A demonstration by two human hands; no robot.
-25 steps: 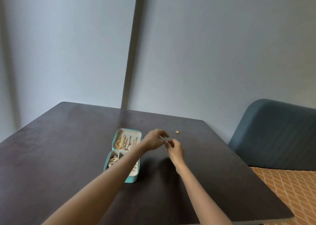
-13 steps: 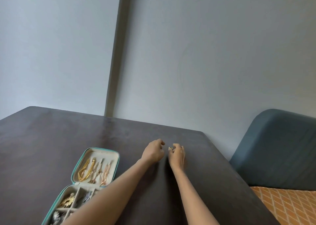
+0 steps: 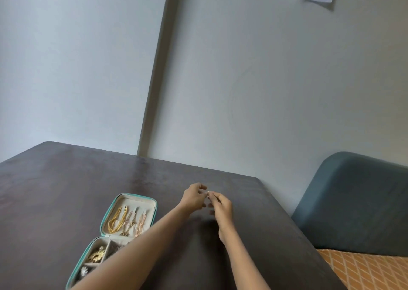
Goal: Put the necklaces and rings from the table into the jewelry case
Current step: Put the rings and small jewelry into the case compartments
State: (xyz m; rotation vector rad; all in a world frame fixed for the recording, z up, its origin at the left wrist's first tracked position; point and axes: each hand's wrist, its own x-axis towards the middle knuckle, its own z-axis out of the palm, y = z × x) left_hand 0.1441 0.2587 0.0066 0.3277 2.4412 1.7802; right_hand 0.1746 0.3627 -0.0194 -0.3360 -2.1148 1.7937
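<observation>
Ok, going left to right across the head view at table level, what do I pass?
Open jewelry case with gold necklaces in its lid → left hand → small ring pinched between both hands → right hand → blue chair.

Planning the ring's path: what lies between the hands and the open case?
Head view: only bare dark table lies between the hands' small ring and the jewelry case.
</observation>
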